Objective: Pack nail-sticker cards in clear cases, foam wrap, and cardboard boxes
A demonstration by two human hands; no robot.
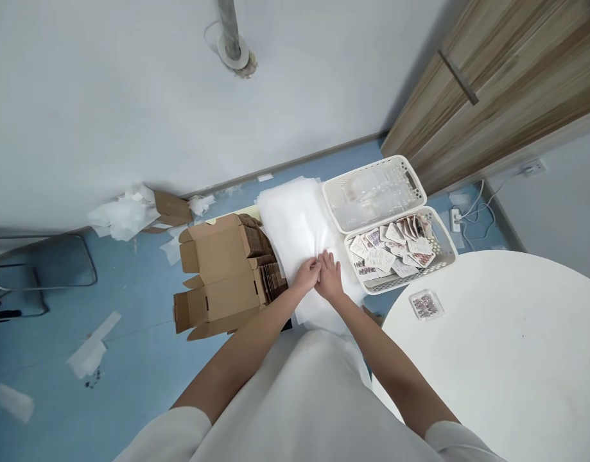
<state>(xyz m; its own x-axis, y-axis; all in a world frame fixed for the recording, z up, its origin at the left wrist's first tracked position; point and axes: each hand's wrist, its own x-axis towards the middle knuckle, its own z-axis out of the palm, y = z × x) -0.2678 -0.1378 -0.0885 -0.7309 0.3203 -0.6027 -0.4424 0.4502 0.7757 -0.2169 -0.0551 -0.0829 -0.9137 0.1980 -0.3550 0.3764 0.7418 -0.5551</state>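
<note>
A thick stack of thin white sheets (295, 215) lies in front of me, with small creases running up from my fingers. My left hand (306, 276) is closed, its fingertips pinched on the top white sheet near the middle of the stack. Right beside it, touching or nearly touching, my right hand (329, 277) lies flat on the sheets with its fingers stretched out. How many sheets the left fingers grip is hidden.
Left of the stack stand folded brown cardboard boxes (227, 269). To the right are a white basket of clear plastic cases (374, 192) and a basket of printed cards (395, 247). A round white table (506, 333) holds a small clear case (425, 305). Paper scraps (90, 350) litter the floor.
</note>
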